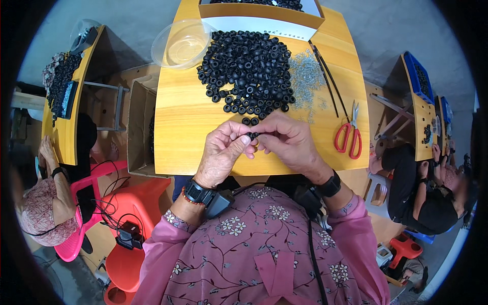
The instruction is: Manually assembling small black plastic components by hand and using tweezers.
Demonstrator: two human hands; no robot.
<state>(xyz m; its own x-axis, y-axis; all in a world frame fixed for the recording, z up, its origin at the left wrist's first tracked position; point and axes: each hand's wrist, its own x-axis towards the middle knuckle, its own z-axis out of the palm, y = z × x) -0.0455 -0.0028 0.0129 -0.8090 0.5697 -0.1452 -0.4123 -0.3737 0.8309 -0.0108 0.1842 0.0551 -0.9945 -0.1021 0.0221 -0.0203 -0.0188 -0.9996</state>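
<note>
Near the front edge of the yellow wooden table (178, 127), my two hands meet over a small black round part (252, 135). My left hand (226, 150) pinches it between thumb and fingers. From the other side, my right hand (290, 140) closes its thumb and forefinger at the same part; whether it also holds something tiny, I cannot make out. Just beyond my fingers lies a wide heap of black ring-shaped parts (244, 66), with a few loose ones at its near edge. Beside the heap, to the right, small clear pieces (307, 76) are spread out.
Red-handled scissors (348, 134) and thin black rods (328, 76) lie at the right. A clear plastic bowl (170, 48) stands at the far left, a cardboard box (264, 23) at the back. An open carton (140, 132) sits left of the table. People work at tables on both sides.
</note>
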